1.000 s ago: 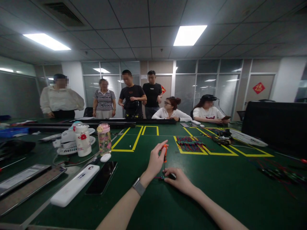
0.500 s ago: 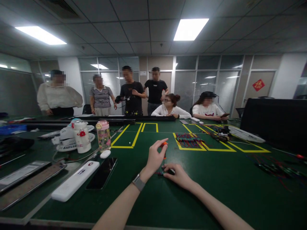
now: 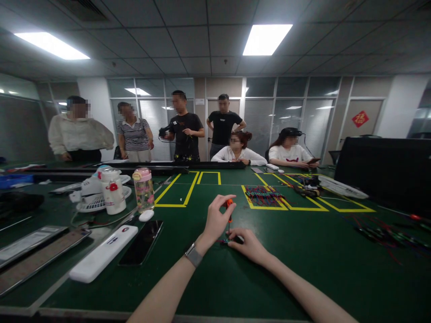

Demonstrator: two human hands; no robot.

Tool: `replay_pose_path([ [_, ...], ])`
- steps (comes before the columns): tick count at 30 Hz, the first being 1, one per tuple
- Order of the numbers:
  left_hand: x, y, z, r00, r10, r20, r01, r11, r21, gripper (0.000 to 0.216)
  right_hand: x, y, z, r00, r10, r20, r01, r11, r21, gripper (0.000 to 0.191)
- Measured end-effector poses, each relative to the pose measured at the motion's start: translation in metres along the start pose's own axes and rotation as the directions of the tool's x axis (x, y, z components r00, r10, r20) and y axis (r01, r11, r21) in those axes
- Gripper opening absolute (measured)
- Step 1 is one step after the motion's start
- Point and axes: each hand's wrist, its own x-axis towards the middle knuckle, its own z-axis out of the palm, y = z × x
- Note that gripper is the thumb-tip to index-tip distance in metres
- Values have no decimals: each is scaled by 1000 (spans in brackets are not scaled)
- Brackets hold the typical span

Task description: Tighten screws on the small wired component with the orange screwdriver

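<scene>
Upright over the green table stands a screwdriver with an orange and black handle and a thin dark shaft. My left hand pinches the top of its handle between thumb and fingers; a watch is on that wrist. The shaft's lower end meets a small circuit board with wires lying on the table. My right hand is closed at the board's right side, its thumb and forefinger holding it beside the shaft tip. Fingers cover much of the board.
Bundles of wired boards lie inside yellow tape and at the right. To the left are a phone, a long white case, a pink-lidded bottle and a white bottle. Several people are across the table.
My hands keep nearly the same pose around the screwdriver and board. More of the orange handle shows. Across the table, a person in black has raised a dark device.
</scene>
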Motion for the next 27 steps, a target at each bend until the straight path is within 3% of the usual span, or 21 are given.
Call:
replay_pose_path([
  [7,1,-4,2,996,-36,84,47,990,-133,37,-1,-1,1,1000,-9,-10,9,999,-33,5],
  [13,0,-2,1,999,33,-3,-33,999,28,25,1,0,2,1000,-26,-5,26,999,-29,11],
  [19,1,0,0,994,23,103,-11,994,-110,35,0,2,1,1000,9,-10,-9,1000,-17,7],
  [27,0,1,0,999,20,-27,-19,999,40,20,0,0,-1,1000,28,-6,-28,1000,5,2],
])
